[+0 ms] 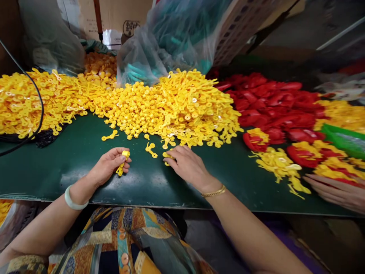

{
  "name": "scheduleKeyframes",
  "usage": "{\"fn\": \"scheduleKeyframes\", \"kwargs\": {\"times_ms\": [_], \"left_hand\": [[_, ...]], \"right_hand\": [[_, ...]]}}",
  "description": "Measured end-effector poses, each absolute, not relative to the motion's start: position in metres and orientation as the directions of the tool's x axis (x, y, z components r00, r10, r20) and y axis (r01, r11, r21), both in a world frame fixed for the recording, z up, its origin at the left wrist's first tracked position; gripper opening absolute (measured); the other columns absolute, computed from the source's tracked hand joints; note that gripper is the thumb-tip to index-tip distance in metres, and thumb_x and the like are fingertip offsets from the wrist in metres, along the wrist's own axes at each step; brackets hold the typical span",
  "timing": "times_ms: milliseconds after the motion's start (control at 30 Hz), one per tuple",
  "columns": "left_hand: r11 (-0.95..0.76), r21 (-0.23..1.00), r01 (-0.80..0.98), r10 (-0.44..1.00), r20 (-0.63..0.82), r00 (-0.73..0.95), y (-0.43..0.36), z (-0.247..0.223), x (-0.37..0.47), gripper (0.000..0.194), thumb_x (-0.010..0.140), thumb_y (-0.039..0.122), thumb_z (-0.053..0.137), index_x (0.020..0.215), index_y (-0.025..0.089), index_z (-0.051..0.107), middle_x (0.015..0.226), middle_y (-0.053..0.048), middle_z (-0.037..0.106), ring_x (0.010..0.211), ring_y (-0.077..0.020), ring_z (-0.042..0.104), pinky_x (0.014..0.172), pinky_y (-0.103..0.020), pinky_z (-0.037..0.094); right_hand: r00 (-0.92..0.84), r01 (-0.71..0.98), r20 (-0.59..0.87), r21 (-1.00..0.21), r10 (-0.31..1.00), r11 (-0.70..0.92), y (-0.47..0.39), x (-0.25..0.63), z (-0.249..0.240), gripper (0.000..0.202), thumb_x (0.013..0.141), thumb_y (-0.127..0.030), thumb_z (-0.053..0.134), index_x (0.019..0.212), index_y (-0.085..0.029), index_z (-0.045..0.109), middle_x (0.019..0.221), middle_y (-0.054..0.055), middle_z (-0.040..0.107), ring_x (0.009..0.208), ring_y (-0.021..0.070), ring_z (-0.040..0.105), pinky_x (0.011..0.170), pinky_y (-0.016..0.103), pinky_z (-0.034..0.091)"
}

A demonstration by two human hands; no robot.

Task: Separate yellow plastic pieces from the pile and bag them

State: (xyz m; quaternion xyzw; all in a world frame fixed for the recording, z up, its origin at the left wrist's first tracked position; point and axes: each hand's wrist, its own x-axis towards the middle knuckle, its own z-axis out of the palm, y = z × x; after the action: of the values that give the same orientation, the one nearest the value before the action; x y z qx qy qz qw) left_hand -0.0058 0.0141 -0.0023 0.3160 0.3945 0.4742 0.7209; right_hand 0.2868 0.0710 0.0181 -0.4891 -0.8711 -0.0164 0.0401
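My left hand (110,165) is closed around a small yellow plastic part (122,163), which has a knob at its top and a flat piece hanging below. To the right, my right hand (186,163) bends over the table by the front of a heap of yellow plastic parts (196,102). Its thumb and fingertips pinch a yellow plastic piece (168,155), partly hidden under the fingers. Between both hands lies a loose yellow forked piece (151,150). Another loose yellow piece (110,135) rests beyond my left hand.
The green table (71,160) carries more yellow parts (37,99) at left and red plastic pieces (270,99) at right. Clear bags (171,38) stand behind. Another person's hand (336,190) is at the right edge near a green tray (345,139). A black cable (41,102) crosses the left.
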Motion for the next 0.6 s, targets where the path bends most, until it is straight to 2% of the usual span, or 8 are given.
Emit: {"fn": "scheduleKeyframes", "kwargs": {"times_ms": [167,267,400,500,600], "left_hand": [[0.347,0.849,-0.400,0.930,-0.257,0.261,0.013,-0.005,-0.005,0.039,0.078,0.035,0.076,0.108,0.014,0.061,0.085,-0.007,0.070,0.067,-0.0128,0.066,0.066,-0.028,0.056],[0.330,0.853,-0.403,0.937,-0.245,0.248,0.014,-0.005,-0.007,0.041,0.079,0.035,0.075,0.111,0.014,0.061,0.085,-0.007,0.070,0.067,-0.0126,0.065,0.067,-0.028,0.055],[0.355,0.846,-0.398,0.925,-0.256,0.280,0.014,-0.004,-0.008,0.044,0.078,0.035,0.076,0.113,0.014,0.061,0.085,-0.007,0.070,0.067,-0.0127,0.065,0.067,-0.028,0.054],[0.374,0.832,-0.410,0.916,-0.260,0.307,0.014,-0.002,-0.008,0.044,0.076,0.036,0.078,0.110,0.014,0.062,0.085,-0.007,0.070,0.067,-0.0132,0.066,0.068,-0.028,0.054],[0.374,0.832,-0.410,0.916,-0.262,0.304,0.015,-0.002,-0.010,0.044,0.075,0.037,0.078,0.109,0.014,0.062,0.087,-0.008,0.071,0.068,-0.0134,0.066,0.069,-0.029,0.053]], "right_hand": [[-0.554,0.831,0.030,-0.035,0.832,0.555,0.076,0.272,0.016,0.014,0.091,-0.025,0.058,0.085,-0.019,0.068,0.088,0.007,0.066,0.088,0.0223,0.057,0.081,0.034,0.042],[-0.573,0.816,-0.019,-0.101,0.819,0.569,0.076,0.266,0.021,0.011,0.090,-0.027,0.061,0.085,-0.020,0.069,0.087,0.005,0.067,0.089,0.0216,0.059,0.077,0.033,0.042],[-0.592,0.784,0.035,-0.208,0.805,0.585,0.071,0.257,0.020,0.015,0.093,-0.031,0.058,0.088,-0.021,0.068,0.089,0.004,0.069,0.089,0.0197,0.061,0.075,0.031,0.042],[-0.637,0.745,0.094,-0.180,0.765,0.642,0.066,0.250,0.016,0.018,0.095,-0.030,0.054,0.092,-0.019,0.068,0.089,0.005,0.069,0.088,0.0205,0.061,0.077,0.032,0.042],[-0.658,0.738,0.086,-0.127,0.748,0.663,0.060,0.246,0.015,0.018,0.094,-0.032,0.056,0.092,-0.019,0.068,0.087,0.006,0.068,0.085,0.0215,0.060,0.078,0.033,0.042]]}}
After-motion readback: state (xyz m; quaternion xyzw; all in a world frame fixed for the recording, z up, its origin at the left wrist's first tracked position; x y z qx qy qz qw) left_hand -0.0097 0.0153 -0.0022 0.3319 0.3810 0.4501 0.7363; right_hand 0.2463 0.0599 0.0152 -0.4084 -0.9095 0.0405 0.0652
